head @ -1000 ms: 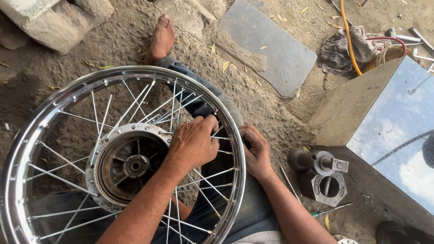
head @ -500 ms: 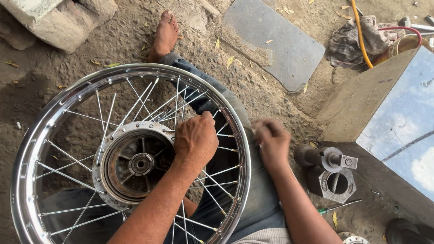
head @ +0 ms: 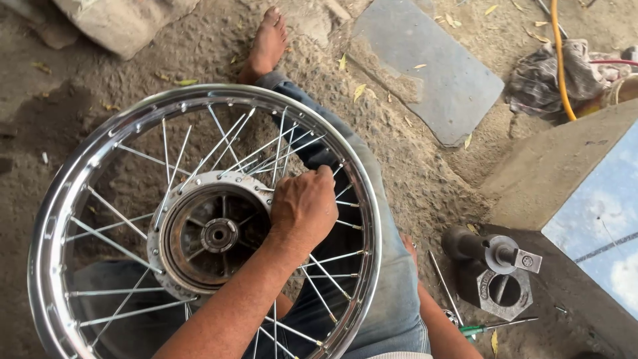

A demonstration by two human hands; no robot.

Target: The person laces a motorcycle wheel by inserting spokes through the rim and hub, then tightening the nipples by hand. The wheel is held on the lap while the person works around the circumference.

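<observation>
Under left hand [head: 304, 206], wheel spokes [head: 266, 156]

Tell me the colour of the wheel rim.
Shiny silver chrome; the wheel rim shows best in the head view.

Shiny chrome wheel rim [head: 63, 199] with silver spokes; rusty brown hub [head: 212, 233]; blue jeans [head: 392, 292]; yellow hose [head: 561, 60] at two o'clock.
</observation>
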